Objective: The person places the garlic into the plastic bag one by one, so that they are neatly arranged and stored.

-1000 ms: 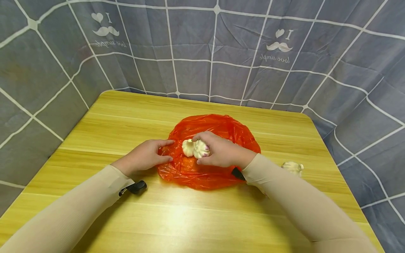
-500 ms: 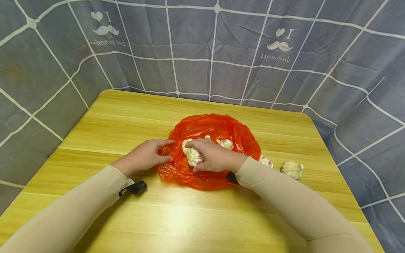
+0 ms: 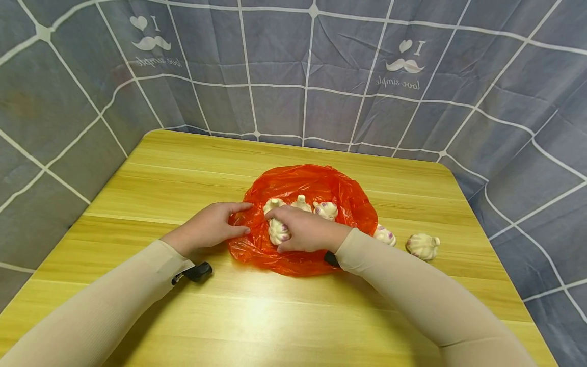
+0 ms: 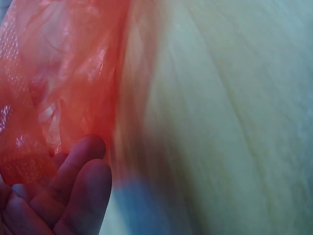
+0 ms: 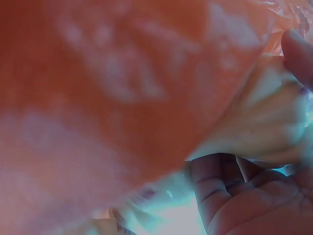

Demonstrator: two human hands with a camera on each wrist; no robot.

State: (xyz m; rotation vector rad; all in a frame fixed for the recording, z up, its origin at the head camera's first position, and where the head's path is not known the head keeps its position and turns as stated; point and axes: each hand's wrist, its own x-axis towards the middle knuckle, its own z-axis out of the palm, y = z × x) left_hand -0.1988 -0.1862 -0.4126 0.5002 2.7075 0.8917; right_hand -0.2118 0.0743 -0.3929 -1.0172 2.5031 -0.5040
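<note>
A crumpled red plastic bag [image 3: 312,178] lies on the wooden table, and on it are several garlic bulbs. My left hand [image 3: 204,229] holds the bag's left edge; in the left wrist view its curled fingers [image 4: 85,191] are against the red film. My right hand [image 3: 309,229] grips a purple-streaked garlic bulb [image 3: 278,232] low over the bag's left half; the right wrist view shows that bulb [image 5: 274,112] between thumb and fingers. Just behind the hand are a garlic bulb [image 3: 273,205], another bulb [image 3: 301,204] and a purple-tinged one [image 3: 325,210].
Right of the bag, a garlic bulb [image 3: 384,235] lies at its edge, and a paler bulb [image 3: 423,246] sits farther right on the table [image 3: 257,316]. A grey curtain [image 3: 279,61] with white lines stands around the back and sides.
My right hand has moved left and slightly toward the front with its bulb, uncovering the bulbs behind it and the one at the bag's right edge. My left hand has stayed put.
</note>
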